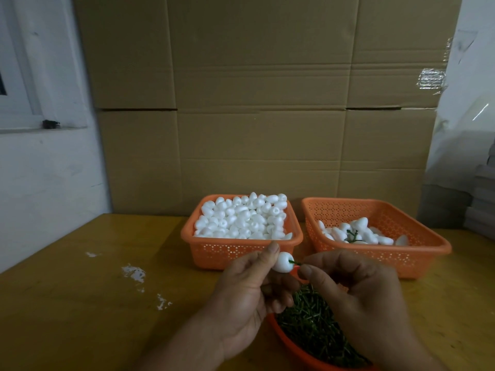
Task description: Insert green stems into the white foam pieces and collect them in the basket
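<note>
1. A person's left hand [249,287] grasps a white foam piece [283,261] between the thumb tip and curled fingers [270,254], holding it up above the wooden surface [93,303].
2. The right hand [356,290] pinches a thin green stem [294,262] between thumb and forefinger; the stem's far end meets the foam piece's right side, just left of the right fingertips [305,271].
3. Directly below both sets of fingers, an orange tray [288,341] holds a heap of loose green stems [313,319], partly covered by the two hands.
4. Just beyond the left fingers stands an orange perforated basket [241,251] piled full of plain foam pieces [242,216].
5. Beyond the right fingers, a second orange basket [417,236] holds a smaller lot of foam pieces [359,232], at least one showing a green stem.
6. The two baskets sit side by side, near each other, in front of a wall of stacked cardboard boxes [262,103].
7. White flecks [134,273] mark the surface well to the left of the left fingers.
</note>
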The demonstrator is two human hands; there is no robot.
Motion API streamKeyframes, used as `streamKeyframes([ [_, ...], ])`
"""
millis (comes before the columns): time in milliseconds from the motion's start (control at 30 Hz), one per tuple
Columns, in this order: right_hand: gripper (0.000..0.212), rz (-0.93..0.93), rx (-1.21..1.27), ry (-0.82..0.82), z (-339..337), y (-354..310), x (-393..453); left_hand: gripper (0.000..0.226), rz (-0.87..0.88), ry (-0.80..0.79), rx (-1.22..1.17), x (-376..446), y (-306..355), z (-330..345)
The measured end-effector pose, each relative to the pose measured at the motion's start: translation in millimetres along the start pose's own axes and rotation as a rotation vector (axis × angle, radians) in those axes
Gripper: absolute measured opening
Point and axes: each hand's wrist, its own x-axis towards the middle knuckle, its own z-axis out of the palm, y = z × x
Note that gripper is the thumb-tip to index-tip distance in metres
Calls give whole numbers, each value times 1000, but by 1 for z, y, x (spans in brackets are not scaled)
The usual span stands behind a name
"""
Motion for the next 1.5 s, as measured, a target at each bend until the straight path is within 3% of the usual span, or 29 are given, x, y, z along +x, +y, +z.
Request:
streamKeyframes([
  [233, 4, -145, -207, -17, 0, 5, -2, 36, 71, -4, 51, -1, -2, 1],
  [400, 16, -115, -254, -30, 0, 7, -3, 36, 182, 13, 114, -1, -5, 2],
  [567, 6, -59, -244, -61, 2, 6, -3, 37, 284, 29, 184, 1, -8, 1],
  [767, 14, 94, -87, -73, 3, 10, -2, 24, 285, -29, 152, 1, -8, -2],
  [1100, 7, 277, 284, -169, 9, 1, -2, 36, 378, -18, 237, 5, -7, -6],
  [1300, 7, 330, 361, -149, 12, 2, -2, 17, 483, -86, 368, 0, -6, -6],
  [1500, 19, 335, 400, -199, 16, 3, -4, 25, 484, -67, 498, -2, -6, -6],
])
